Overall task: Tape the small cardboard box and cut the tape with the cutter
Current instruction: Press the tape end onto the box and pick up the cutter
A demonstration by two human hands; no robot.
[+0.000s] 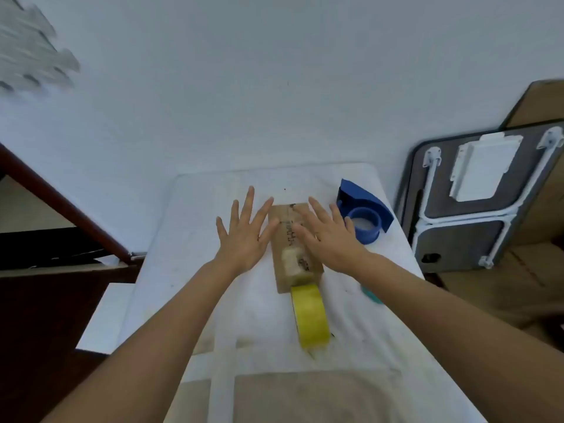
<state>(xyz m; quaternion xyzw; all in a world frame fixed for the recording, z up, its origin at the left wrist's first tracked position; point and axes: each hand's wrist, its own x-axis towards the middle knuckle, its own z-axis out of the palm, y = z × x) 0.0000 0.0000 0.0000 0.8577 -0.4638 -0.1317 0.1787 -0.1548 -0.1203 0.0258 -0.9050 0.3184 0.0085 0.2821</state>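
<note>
A small flat cardboard box (287, 239) with black markings lies in the middle of a white-covered table (213, 300). A roll of yellow tape (310, 317) stands on edge at the box's near end, and a pale strip seems to run from it up onto the box. My left hand (244, 236) hovers flat with fingers spread at the box's left edge. My right hand (326, 236) is spread over the box's right side. Neither hand holds anything. A teal object (370, 296), partly hidden by my right forearm, lies right of the box; I cannot tell what it is.
A blue tape dispenser (364, 216) stands at the table's far right. A folded grey table with white legs (476, 196) leans against cardboard sheets (518, 285) on the right. A dark wooden frame (61, 203) is on the left, a white wall behind.
</note>
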